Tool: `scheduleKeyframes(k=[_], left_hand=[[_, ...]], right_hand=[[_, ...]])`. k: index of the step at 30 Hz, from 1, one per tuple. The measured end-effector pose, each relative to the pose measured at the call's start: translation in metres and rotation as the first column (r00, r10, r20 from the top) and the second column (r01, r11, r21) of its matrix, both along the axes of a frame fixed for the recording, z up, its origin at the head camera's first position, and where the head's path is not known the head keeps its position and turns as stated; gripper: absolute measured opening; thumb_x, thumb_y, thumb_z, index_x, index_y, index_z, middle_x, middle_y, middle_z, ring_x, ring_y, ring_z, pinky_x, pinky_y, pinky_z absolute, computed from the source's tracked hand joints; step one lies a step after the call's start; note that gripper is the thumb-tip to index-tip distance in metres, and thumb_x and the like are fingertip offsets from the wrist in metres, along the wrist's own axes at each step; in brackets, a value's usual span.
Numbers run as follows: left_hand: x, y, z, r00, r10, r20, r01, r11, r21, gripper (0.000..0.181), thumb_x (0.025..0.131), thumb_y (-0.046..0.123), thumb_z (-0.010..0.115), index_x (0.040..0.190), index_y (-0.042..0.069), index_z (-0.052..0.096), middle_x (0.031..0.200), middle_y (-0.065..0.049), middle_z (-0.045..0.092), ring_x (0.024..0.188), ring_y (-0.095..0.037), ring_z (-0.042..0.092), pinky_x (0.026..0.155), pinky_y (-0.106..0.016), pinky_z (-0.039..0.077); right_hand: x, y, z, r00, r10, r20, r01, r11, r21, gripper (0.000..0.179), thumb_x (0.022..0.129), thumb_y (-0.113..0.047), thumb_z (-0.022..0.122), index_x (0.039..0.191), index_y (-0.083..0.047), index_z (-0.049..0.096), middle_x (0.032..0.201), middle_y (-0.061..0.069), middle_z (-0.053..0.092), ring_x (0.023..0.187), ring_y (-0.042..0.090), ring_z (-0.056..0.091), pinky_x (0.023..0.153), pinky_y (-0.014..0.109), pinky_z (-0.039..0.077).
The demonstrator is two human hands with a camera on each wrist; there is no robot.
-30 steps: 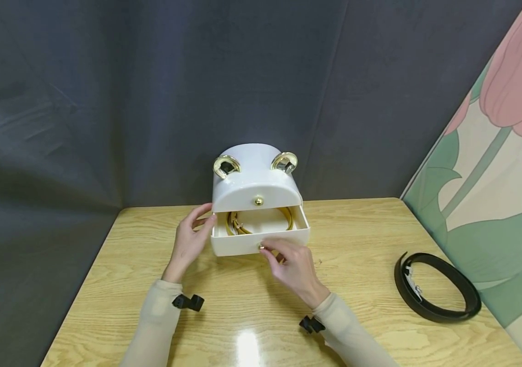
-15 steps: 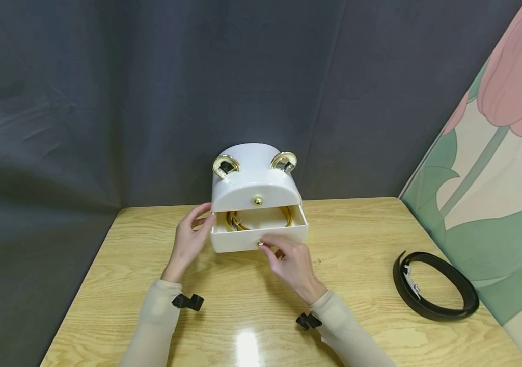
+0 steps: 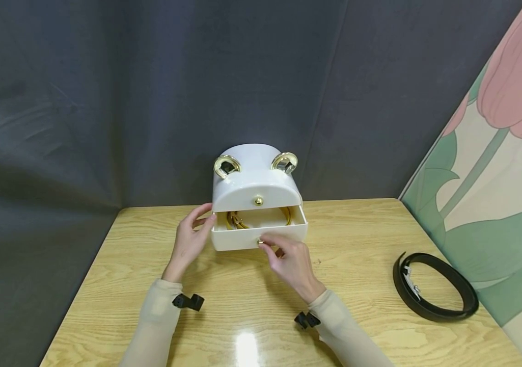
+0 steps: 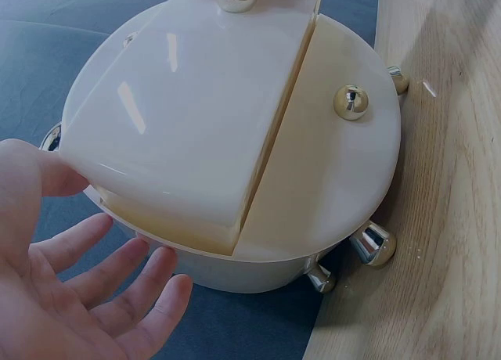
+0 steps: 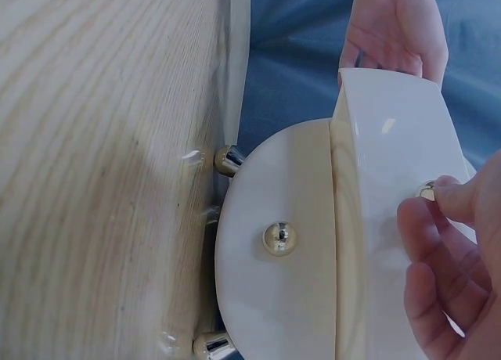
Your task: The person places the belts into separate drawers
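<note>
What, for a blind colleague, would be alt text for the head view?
A person's right hand pinches the gold knob of a partly open drawer in a rounded white box, left hand at its left side. A yellow strap lies coiled in the drawer; a coiled black belt lies on the wooden table at right.

Backed across the upper frame by dark blue-grey cloth [image 3: 173,92]. Flanked at right by a pale panel [image 3: 503,188], perhaps fabric, printed with a pink tulip [image 3: 517,76] and green leaves [image 3: 513,260]. Spread below with a wood-grain tabletop [image 3: 357,244], catching white glare [image 3: 247,349] at bottom centre.
</note>
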State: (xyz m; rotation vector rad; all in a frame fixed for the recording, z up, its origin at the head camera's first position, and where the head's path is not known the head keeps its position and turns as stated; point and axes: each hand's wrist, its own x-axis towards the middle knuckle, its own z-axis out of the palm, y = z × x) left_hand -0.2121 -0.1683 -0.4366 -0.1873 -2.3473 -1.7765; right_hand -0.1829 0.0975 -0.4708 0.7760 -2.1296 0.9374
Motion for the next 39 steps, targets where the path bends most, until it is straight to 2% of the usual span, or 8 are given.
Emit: scheduleKeyframes(k=[5, 9, 15, 25, 28, 32, 35, 39], left_hand=[[0.0003, 0.0005, 0.0004, 1.0, -0.002, 0.002, 0.002, 1.0, -0.001, 0.043, 0.108, 0.023, 0.063, 0.15, 0.01, 0.06, 0.155, -0.012, 0.059, 0.132, -0.039, 0.064, 0.106, -0.053, 0.055], [-0.0002, 0.0007, 0.0002, 1.0, 0.005, 0.004, -0.005, 1.0, -0.008, 0.043, 0.109, 0.023, 0.063, 0.15, 0.01, 0.06, 0.155, -0.012, 0.06, 0.132, -0.038, 0.064, 0.105, -0.051, 0.056], [-0.0009, 0.0005, -0.0003, 1.0, 0.01, 0.002, -0.01, 1.0, -0.008, 0.043, 0.109, 0.023, 0.063, 0.15, 0.01, 0.06, 0.155, -0.013, 0.06, 0.131, -0.038, 0.064, 0.103, -0.044, 0.057], [-0.0018, 0.0003, -0.0012, 1.0, 0.015, 0.007, -0.015, 1.0, -0.004, 0.043, 0.108, 0.022, 0.064, 0.149, 0.01, 0.061, 0.154, -0.012, 0.061, 0.131, -0.038, 0.065, 0.103, -0.042, 0.057], [-0.0011, 0.0, -0.0006, 1.0, 0.014, 0.01, -0.014, 1.0, -0.006, 0.043, 0.108, 0.023, 0.065, 0.149, 0.011, 0.061, 0.153, -0.011, 0.061, 0.131, -0.036, 0.065, 0.101, -0.038, 0.057], [-0.0006, -0.0008, -0.0006, 1.0, 0.016, 0.011, -0.016, 1.0, -0.009, 0.042, 0.108, 0.024, 0.064, 0.148, 0.011, 0.062, 0.153, -0.01, 0.062, 0.13, -0.035, 0.065, 0.094, -0.025, 0.055], [-0.0008, -0.0013, -0.0008, 1.0, 0.021, 0.007, -0.021, 1.0, -0.014, 0.041, 0.109, 0.025, 0.063, 0.148, 0.011, 0.062, 0.152, -0.011, 0.062, 0.13, -0.035, 0.066, 0.091, -0.02, 0.053], [-0.0005, -0.0014, -0.0002, 1.0, 0.031, 0.0, -0.031, 0.999, -0.03, 0.041, 0.11, 0.025, 0.062, 0.148, 0.011, 0.062, 0.152, -0.012, 0.063, 0.129, -0.035, 0.066, 0.095, -0.027, 0.054]], right_hand=[[-0.0008, -0.0001, 0.0001, 1.0, 0.005, 0.014, -0.005, 1.0, -0.011, 0.019, 0.088, -0.006, 0.086, 0.106, -0.004, 0.082, 0.097, 0.011, 0.083, 0.065, 0.014, 0.075, 0.056, 0.025, 0.06], [-0.0017, -0.0005, 0.0001, 1.0, 0.0, 0.011, 0.0, 1.0, -0.01, 0.019, 0.088, -0.006, 0.086, 0.106, -0.004, 0.082, 0.097, 0.011, 0.083, 0.064, 0.014, 0.075, 0.055, 0.028, 0.061], [-0.0027, -0.0009, -0.0006, 1.0, -0.01, 0.011, 0.011, 1.0, -0.012, 0.018, 0.088, -0.007, 0.086, 0.106, -0.004, 0.081, 0.096, 0.011, 0.083, 0.065, 0.015, 0.075, 0.055, 0.029, 0.061], [-0.0058, -0.0015, -0.0013, 1.0, -0.023, 0.01, 0.023, 1.0, -0.02, 0.019, 0.088, -0.006, 0.085, 0.106, -0.005, 0.081, 0.097, 0.01, 0.083, 0.066, 0.015, 0.076, 0.056, 0.028, 0.061], [-0.0066, -0.002, -0.0018, 1.0, -0.025, 0.011, 0.025, 0.999, -0.022, 0.019, 0.088, -0.005, 0.085, 0.106, -0.005, 0.081, 0.097, 0.01, 0.083, 0.067, 0.016, 0.076, 0.056, 0.028, 0.061], [-0.0079, -0.0024, -0.0005, 0.999, -0.035, 0.021, 0.035, 0.999, -0.019, 0.017, 0.089, -0.007, 0.085, 0.106, -0.006, 0.082, 0.097, 0.01, 0.083, 0.067, 0.014, 0.076, 0.057, 0.022, 0.059], [-0.009, -0.0029, 0.0004, 0.999, -0.042, 0.025, 0.043, 0.999, -0.022, 0.016, 0.09, -0.009, 0.085, 0.105, -0.006, 0.082, 0.097, 0.009, 0.083, 0.068, 0.015, 0.076, 0.057, 0.024, 0.06], [-0.0102, -0.004, 0.0003, 0.999, -0.044, 0.024, 0.045, 0.999, -0.028, 0.016, 0.09, -0.009, 0.085, 0.105, -0.006, 0.082, 0.096, 0.009, 0.083, 0.069, 0.016, 0.077, 0.056, 0.03, 0.061]])
